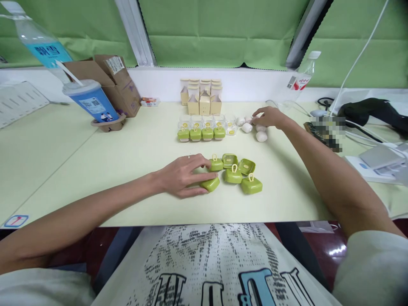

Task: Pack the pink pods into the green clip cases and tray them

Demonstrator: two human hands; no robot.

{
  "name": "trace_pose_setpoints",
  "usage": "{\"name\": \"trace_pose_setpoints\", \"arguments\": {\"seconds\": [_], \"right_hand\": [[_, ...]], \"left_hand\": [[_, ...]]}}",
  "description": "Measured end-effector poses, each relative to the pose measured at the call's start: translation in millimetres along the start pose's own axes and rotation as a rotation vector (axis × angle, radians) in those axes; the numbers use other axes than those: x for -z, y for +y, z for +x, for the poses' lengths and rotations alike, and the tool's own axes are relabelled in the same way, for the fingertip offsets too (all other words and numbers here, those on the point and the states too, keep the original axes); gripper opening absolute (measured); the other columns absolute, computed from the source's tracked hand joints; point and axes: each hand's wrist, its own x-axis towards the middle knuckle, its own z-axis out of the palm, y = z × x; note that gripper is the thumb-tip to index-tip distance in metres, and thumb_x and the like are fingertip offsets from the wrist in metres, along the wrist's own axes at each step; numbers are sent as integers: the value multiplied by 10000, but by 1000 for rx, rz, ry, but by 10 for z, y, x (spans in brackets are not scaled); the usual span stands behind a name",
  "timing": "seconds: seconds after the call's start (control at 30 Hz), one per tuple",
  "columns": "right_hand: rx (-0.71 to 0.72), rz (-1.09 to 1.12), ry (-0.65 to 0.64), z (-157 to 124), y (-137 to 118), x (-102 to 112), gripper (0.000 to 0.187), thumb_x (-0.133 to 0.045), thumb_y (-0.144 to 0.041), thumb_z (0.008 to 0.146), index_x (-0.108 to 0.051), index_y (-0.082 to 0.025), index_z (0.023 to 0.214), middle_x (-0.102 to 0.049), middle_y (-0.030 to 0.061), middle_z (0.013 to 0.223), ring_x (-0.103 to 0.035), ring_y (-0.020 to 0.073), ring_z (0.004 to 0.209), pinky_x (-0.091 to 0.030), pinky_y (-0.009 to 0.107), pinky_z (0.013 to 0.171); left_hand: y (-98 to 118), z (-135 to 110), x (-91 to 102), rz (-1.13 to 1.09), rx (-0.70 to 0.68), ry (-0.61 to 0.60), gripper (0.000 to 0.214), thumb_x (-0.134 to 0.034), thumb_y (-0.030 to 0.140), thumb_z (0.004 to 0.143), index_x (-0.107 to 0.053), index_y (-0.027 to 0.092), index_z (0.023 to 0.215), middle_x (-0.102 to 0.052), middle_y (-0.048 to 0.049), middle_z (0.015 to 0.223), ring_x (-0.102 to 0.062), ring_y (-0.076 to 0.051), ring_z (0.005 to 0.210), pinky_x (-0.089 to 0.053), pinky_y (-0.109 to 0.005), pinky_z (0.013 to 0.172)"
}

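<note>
My left hand (pixel 183 174) lies on the pale table (pixel 134 170) with its fingers closed around a green lid (pixel 210 184), the nearest of a cluster of several green lids with yellow loops (pixel 237 172). My right hand (pixel 269 117) reaches far across the table and pinches one of several small white round pieces (pixel 261 136). Between the two hands stands a row of clear cases with green caps (pixel 201 132). Behind that row stand several small cream cartons (pixel 201 95).
A blue paper cup with lid and straw (pixel 92 102) sits in a holder at the left, beside an open cardboard box (pixel 114 80). Two water bottles (pixel 299 80) stand on the table. Cables, a black object (pixel 369 110) and a grey device (pixel 381 157) crowd the right side.
</note>
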Motion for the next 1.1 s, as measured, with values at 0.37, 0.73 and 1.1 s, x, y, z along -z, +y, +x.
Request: {"name": "trace_pose_setpoints", "arguments": {"seconds": [0.37,0.73,1.1], "right_hand": [[141,512,399,111,52,270,254,-708,-313,1044,-699,-147,1236,-763,116,947,-671,155,711,-587,430,834],[841,896,141,-1829,-714,-143,408,-890,-448,911,-729,-306,1258,-741,84,1300,-782,255,1055,-706,459,938],[1072,744,169,-2122,-763,-516,311,-871,-239,926,-817,-337,1217,-821,50,1171,-780,255,1110,-697,460,928]], "left_hand": [[205,96,35,-195,64,6,480,-690,333,1043,-559,258,1498,-748,-103,1204,-737,-238,1025,-682,-401,794],[202,114,-55,-454,636,479,501,-859,341,936,-623,247,1367,-679,-105,1283,-714,-226,1166,-671,-376,951],[243,128,-26,-329,501,485,562,-929,351,877,-645,287,1357,-711,-85,1193,-708,-224,1074,-648,-369,808]]}}
